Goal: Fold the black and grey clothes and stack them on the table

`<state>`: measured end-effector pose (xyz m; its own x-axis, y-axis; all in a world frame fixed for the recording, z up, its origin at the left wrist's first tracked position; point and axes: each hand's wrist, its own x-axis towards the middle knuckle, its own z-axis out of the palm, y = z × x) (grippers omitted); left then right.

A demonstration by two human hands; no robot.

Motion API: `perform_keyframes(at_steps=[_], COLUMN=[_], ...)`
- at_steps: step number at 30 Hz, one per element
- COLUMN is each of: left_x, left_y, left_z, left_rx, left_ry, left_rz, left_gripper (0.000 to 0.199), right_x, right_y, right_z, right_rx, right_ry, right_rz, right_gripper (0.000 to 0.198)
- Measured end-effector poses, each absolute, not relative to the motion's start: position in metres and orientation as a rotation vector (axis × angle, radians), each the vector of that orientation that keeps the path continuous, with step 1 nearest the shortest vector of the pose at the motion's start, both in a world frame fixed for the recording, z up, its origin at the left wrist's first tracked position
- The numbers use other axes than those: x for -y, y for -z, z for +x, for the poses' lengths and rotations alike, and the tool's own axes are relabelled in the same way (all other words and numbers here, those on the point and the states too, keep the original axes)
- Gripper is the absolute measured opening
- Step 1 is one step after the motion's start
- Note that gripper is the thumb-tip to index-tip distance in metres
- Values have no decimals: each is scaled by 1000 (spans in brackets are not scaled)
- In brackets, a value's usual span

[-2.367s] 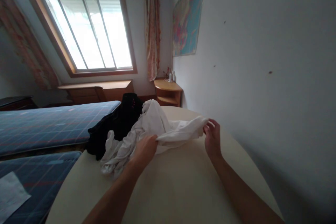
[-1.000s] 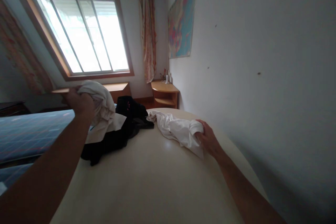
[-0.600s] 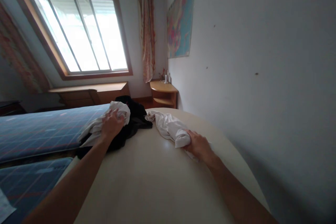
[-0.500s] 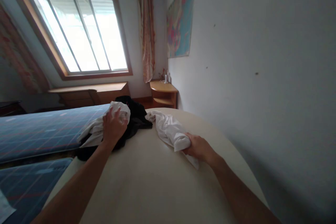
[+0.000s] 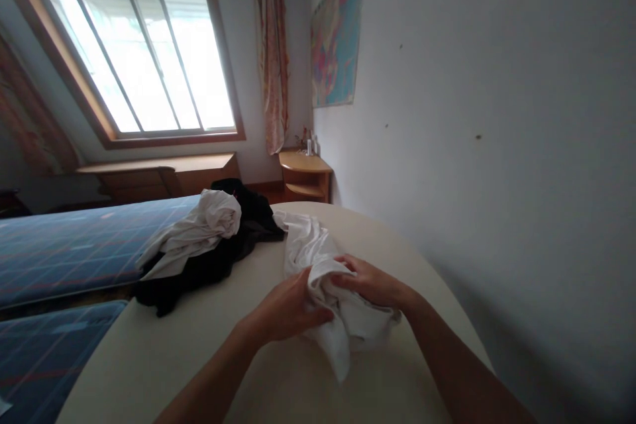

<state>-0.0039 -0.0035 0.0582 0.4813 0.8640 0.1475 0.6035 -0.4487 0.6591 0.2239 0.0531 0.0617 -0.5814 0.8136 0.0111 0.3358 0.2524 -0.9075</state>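
Note:
A crumpled white garment (image 5: 311, 242) lies on the cream round table (image 5: 199, 351), its near end bunched up between my hands. My left hand (image 5: 293, 305) grips its left side, thumb across the cloth. From the right, my right hand (image 5: 368, 278) holds the same garment, with fingers closed into the folds. A loose corner hangs toward me below both hands. Which kind of garment it is, I cannot tell. To the left, a rolled-up white cloth (image 5: 221, 212) rests on a heap of black clothing (image 5: 199, 278), untouched by either hand.
Blue plaid bedding (image 5: 74, 245) borders the table on the left. A white wall (image 5: 472, 212) runs along the right side. A small wooden corner shelf (image 5: 305, 162) and a wooden desk (image 5: 199, 164) stand beyond, under a window (image 5: 144, 53).
My left hand has left the white cloth on the black heap and come right to the white garment. My right hand has brought the garment's near end toward the middle, bunching it.

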Motion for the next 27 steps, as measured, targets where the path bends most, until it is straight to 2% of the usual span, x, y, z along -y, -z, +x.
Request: perform_keyframes(at_steps=[4,6,8,11,16,18,22,25,27], left_x=[1,-1,-3,-11,-27,-32,-31,-23,-16], left_y=[-47,-43,-41,-45,-55,-54,-39,-29,-29], left_z=[0,2,1,-6,-30,-37,-37,-27,-21], left_rx=[-1294,-1305,-1226,-1137,-1265,-1283,-1291,-1409,-1490], left_ry=[-602,-619,-664,-744,-1228,-1283,-1028,-805,-709], left_rz=[2275,2188,1958,1566,1352,1351,1510,1772,1910], left_gripper=[28,21,26,46,62,70,85,93,86], right_x=[-77,-84,-87,-86,-81,-78,-70,-67,-66], right_y=[-49,-47,-47,-48,-43,-41,-39,-37,-36], right_z=[230,235,241,248,251,250,243,239,238], right_rx=[1603,1447,1332,1278,1612,1807,2082,2148,2174], right_ry=[-1371,-1344,-1355,-1443,-1510,-1495,-1428,-1450,-1454], right_rz=[-1173,-1197,-1193,-1156,-978,-909,-956,-976,-993], right_gripper=[53,46,47,55,65,78,109,111,104])
